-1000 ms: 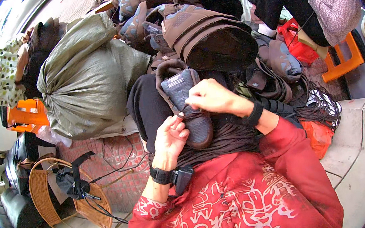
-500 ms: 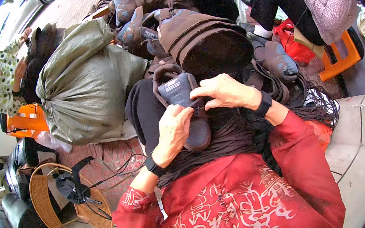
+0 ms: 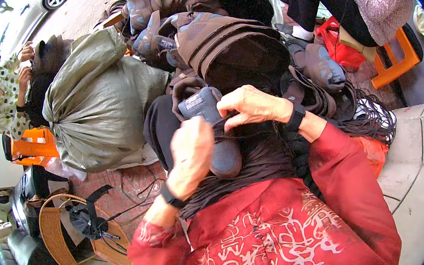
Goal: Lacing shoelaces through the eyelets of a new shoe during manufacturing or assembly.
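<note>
Head view, two hands, left hand [image 3: 191,148], right hand [image 3: 254,106], one shoe [image 3: 211,127]

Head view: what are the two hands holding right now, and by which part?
Both hold a dark grey-blue shoe on the lap. The left hand grips its side near the middle; the right hand pinches a dark lace at its upper edge with the fingers.

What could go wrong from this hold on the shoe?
1. The shoe lies on the lap, gripped by the left hand near its middle; it might tip off toward the floor.
2. The right hand pinches dark laces beside a loose heap of laces; strands could tangle.
</note>
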Demonstrator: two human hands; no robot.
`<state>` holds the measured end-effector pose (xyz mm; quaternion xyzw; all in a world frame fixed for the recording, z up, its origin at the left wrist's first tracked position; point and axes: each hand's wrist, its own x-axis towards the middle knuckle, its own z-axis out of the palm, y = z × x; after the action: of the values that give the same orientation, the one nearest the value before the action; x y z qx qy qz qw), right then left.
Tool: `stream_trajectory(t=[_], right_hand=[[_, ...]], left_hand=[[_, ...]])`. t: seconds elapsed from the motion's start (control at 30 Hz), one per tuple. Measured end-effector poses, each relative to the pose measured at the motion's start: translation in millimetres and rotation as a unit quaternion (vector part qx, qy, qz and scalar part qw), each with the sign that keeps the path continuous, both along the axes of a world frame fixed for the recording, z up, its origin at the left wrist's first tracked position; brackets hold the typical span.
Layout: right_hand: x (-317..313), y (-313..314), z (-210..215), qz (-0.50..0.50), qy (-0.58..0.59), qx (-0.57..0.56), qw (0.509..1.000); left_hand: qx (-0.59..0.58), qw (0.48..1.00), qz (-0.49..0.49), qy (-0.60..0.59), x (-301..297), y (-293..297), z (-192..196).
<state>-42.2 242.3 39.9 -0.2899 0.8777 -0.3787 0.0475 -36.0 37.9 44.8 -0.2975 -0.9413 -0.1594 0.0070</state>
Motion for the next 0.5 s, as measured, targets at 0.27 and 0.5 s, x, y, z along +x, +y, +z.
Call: stream_trajectory(t=[0.27, 0.5], right_hand=[[-1, 3, -15, 0.004, -0.117, -0.137, 0.984], [79, -3, 15, -0.112, 0.224, 0.161, 0.955]], left_hand=[[-0.052, 0.983, 0.096, 0.145, -41, -212, 1], [0.171, 0.981, 0.072, 0.055, -24, -113, -27]])
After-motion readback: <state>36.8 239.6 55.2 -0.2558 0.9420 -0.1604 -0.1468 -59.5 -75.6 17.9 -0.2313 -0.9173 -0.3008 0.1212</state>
